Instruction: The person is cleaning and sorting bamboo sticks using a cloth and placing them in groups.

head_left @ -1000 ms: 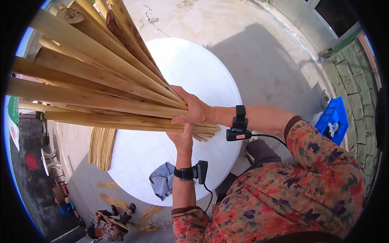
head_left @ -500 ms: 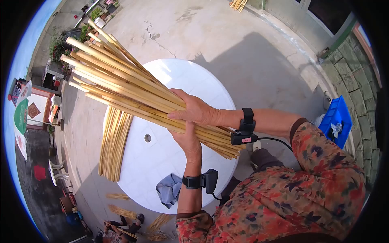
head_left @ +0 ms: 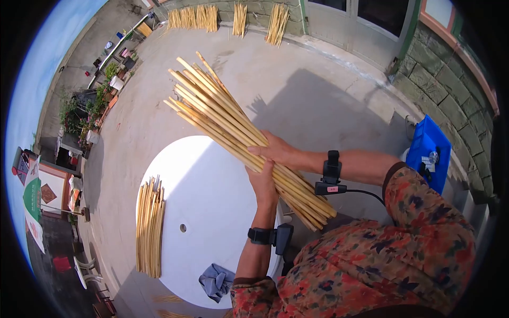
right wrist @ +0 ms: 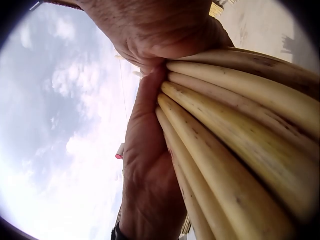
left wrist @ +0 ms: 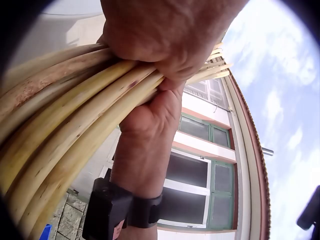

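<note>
Head cam: I can't see most fingers of the R hand [head_left: 279,151] or L hand [head_left: 262,184], hidden by the stalks [head_left: 222,117]. Small items [head_left: 429,161] in the blue bin [head_left: 436,142], R side, are too tiny for me to ID. Pale bundle [head_left: 172,314] is cut off at btm edge. Both wrist cams crop the stalks' near ends. L wrist cam: dark obj [left wrist: 310,212], lower R, is cut off & unclear.

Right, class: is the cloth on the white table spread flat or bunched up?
Bunched up. The grey-blue cloth lies in a small, creased heap near the edge of the white table.
</note>
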`<state>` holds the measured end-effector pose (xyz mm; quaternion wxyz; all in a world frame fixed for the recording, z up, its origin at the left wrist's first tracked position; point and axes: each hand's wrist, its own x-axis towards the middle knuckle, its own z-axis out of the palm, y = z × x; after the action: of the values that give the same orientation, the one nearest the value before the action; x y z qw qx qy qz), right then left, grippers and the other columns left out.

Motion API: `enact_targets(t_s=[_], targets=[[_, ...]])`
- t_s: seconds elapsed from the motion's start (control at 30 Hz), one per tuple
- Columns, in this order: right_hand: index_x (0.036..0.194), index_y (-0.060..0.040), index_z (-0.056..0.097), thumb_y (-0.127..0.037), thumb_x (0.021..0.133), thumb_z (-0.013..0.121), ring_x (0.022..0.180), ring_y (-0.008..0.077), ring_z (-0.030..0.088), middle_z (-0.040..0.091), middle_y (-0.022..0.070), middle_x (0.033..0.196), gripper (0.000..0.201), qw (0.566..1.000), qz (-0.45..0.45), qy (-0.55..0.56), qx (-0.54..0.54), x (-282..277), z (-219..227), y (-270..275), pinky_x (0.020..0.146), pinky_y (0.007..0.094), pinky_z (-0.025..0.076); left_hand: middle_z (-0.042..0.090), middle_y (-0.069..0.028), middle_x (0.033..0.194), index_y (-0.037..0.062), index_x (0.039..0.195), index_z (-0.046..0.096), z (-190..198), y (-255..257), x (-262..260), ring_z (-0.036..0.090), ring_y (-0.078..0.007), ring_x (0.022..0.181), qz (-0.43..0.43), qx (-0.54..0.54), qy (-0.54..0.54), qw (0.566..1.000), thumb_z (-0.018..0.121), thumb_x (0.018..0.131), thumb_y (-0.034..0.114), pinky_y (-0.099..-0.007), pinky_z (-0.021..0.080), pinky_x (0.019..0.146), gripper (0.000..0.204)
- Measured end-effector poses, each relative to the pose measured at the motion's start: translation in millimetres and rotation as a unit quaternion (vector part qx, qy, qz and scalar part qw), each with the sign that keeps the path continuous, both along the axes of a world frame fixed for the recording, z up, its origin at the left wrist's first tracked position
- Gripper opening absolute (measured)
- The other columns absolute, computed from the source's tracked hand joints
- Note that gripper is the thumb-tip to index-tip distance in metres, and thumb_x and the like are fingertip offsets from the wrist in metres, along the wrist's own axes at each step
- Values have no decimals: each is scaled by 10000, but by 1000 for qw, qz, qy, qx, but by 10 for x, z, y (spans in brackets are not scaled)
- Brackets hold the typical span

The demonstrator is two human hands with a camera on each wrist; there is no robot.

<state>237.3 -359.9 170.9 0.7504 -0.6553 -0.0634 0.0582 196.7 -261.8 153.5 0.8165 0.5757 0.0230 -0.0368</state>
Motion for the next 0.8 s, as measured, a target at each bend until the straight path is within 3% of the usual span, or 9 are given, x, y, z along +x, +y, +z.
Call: enact_targets(t_s=[0.1,0.33,0.5,0.57,0.7,0.8], targets=[[1212,42,357,-293,813,606,1028,186,480,494,153,1101,577,999,-20,11,28,-50,60,-111,885,292,385,468,-138,1106,-30,1224,302,72,-74,22,495,-205,991,-24,29,28,999,568,787,84,-300,409,851,524],[1195,29,358,-283,830,599,973,148,493,505,111,1052,538,988,-96,11,119,-72,56,-626,852,262,412,466,-141,1094,-38,1210,307,164,-567,161,501,-199,973,-80,77,-22,994,590,778,116,-298,418,832,539],[1220,-7,343,-280,824,608,987,124,475,486,80,1082,549,986,-93,-14,136,-176,332,-942,878,258,399,489,-112,1050,-6,1197,323,363,-862,181,534,-172,918,-118,104,-90,983,576,776,97,-277,457,773,501],[1221,-11,341,-290,819,615,985,121,475,485,78,1081,561,986,-81,-26,140,-144,336,-1003,877,258,400,493,-111,1046,-8,1186,330,301,-915,253,536,-170,913,-122,96,-99,983,581,773,99,-275,459,767,495],[1223,-2,335,-302,809,625,988,129,476,483,85,1082,588,981,-151,-20,118,-100,333,-1015,872,259,403,498,-111,1042,-16,1163,348,412,-958,345,537,-164,915,-151,95,-94,980,581,769,95,-271,461,758,471],[1228,12,328,-298,801,636,997,136,471,478,95,1091,611,983,-145,-29,108,81,349,-1139,875,262,402,502,-113,1037,-19,1159,354,432,-1052,504,536,-162,914,-174,37,-88,980,577,769,90,-268,459,762,463]])
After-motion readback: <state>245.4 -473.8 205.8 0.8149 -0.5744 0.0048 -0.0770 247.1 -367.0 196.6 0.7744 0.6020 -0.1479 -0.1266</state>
